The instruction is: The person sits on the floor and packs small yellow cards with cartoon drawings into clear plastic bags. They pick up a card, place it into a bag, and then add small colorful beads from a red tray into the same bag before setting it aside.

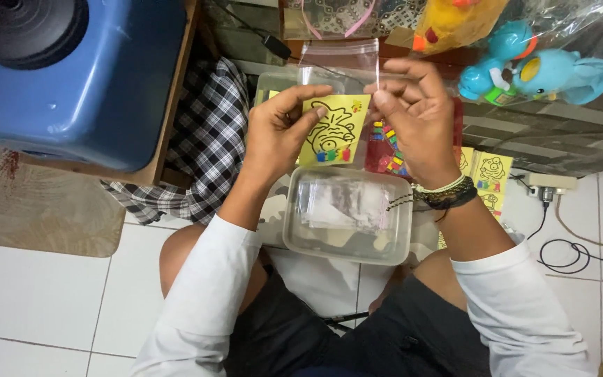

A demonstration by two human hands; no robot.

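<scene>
The left hand [280,136] pinches a yellow picture card [333,130] by its left edge, thumb and fingers closed on it; the card carries a black line drawing of a fish-like figure with a row of small coloured squares along its bottom edge. The right hand [413,115] is closed on the right side of a clear zip-top bag [336,59] that rises just above the card, and the card's top seems to sit in the bag's mouth, though the clear film makes that hard to judge. Directly below the card lies a clear plastic tub [347,241] holding more folded clear bags. To the card's right, past the right wrist, lie more yellow cards [490,174] with similar black drawings. Far above and right of the card hang blue toy figures [525,70] in clear wrap
</scene>
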